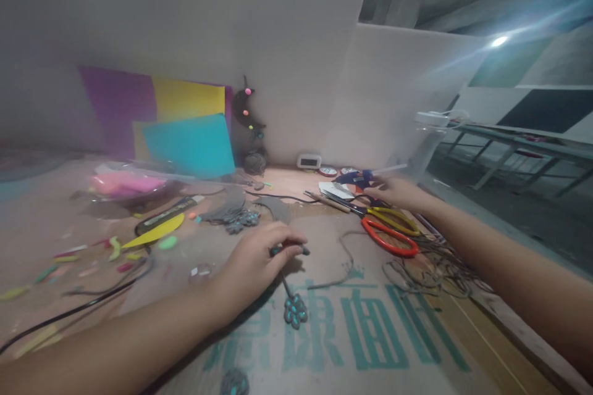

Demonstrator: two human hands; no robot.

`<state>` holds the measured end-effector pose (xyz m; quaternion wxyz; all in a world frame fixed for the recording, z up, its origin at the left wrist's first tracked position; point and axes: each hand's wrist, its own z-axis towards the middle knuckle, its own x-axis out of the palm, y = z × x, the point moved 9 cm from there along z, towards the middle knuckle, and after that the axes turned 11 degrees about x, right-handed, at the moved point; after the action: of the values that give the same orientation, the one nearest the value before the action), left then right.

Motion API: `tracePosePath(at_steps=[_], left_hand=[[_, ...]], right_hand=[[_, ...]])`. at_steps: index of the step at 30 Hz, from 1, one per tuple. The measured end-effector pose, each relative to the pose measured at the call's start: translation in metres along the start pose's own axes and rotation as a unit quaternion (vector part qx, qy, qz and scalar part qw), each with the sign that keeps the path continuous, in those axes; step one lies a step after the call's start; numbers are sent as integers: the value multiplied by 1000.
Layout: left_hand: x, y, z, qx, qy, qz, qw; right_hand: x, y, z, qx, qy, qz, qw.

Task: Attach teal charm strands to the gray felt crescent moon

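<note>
My left hand [259, 259] is closed in a pinch on a dark grey and teal cord ornament; its lower end, a cord flower [295, 310] with teal petals, lies on the board below my fingers. Farther right, my right hand [401, 192] has its fingers around the back of a blue glue gun [359, 179], partly hiding it. A clear glue stick [390, 168] pokes out behind the gun. Scissors [391, 237] with red and yellow handles lie just below my right hand. More grey-teal cord pieces [236, 219] lie beyond my left hand.
Loose grey cord [430, 274] tangles under my right forearm. A utility knife [167, 215], a yellow paper piece [157, 231] and colourful scraps lie at left. A crescent ornament [245, 110] hangs at the back wall, near coloured sheets [189, 145] and a small digital clock [309, 162].
</note>
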<state>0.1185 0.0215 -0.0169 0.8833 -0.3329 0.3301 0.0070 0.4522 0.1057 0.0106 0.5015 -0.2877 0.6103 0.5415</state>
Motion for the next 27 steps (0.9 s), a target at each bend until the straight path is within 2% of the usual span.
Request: tracePosePath(at_steps=[5, 9, 14, 17, 20, 23, 27], left_hand=[[-2, 12, 0, -45, -11, 0, 999], [-4, 20, 2, -82, -16, -26, 996], [1, 23, -1, -121, -8, -100, 988], [0, 21, 0, -123, -11, -92, 988], [-2, 19, 1, -121, -18, -88, 989], [-3, 18, 3, -112, -27, -89, 989], [0, 23, -1, -139, -15, -129, 982]], right_hand=[[17, 14, 10, 21, 25, 24, 999], [25, 11, 16, 42, 16, 58, 997], [14, 3, 22, 60, -26, 119, 991], [5, 9, 16, 46, -36, 168, 984], [-6, 21, -4, 28, -49, 212, 976], [-15, 38, -39, 3, -57, 236, 970], [-6, 53, -95, -31, -24, 206, 978]])
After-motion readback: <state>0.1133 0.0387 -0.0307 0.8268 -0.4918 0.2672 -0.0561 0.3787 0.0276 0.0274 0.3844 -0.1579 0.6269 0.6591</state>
